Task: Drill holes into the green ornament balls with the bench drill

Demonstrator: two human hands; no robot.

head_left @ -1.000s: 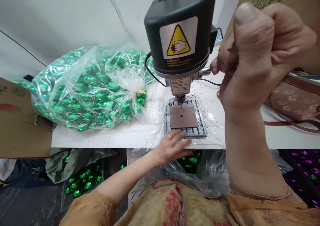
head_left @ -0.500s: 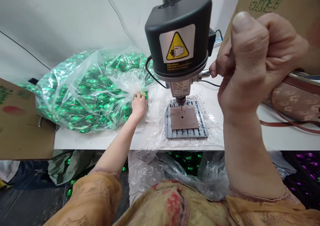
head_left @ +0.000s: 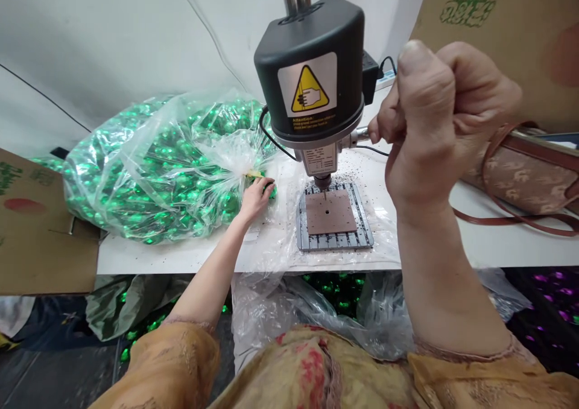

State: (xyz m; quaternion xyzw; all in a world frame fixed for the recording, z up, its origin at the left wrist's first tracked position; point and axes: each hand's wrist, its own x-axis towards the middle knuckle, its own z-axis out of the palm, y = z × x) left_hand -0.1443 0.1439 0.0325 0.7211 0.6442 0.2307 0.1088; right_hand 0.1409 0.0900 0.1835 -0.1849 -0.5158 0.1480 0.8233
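head view: green balls (head_left: pixel 181 183) bagged on table (head_left: pixel 149 255), left side; likely light, slick, fragile; cup gently round middles. left hand (head_left: pixel 256 199) at bag (head_left: pixel 233 152) neck, grip unclear; right hand (head_left: pixel 429 119) closed on lever (head_left: pixel 360 134).

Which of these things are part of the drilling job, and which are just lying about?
In use, by the look of it:
drill press
lever, in the right hand
brown plate under the bit
bag of shiny green pieces, at the left hand

Probably just lying about:
patterned handbag
cardboard box at left
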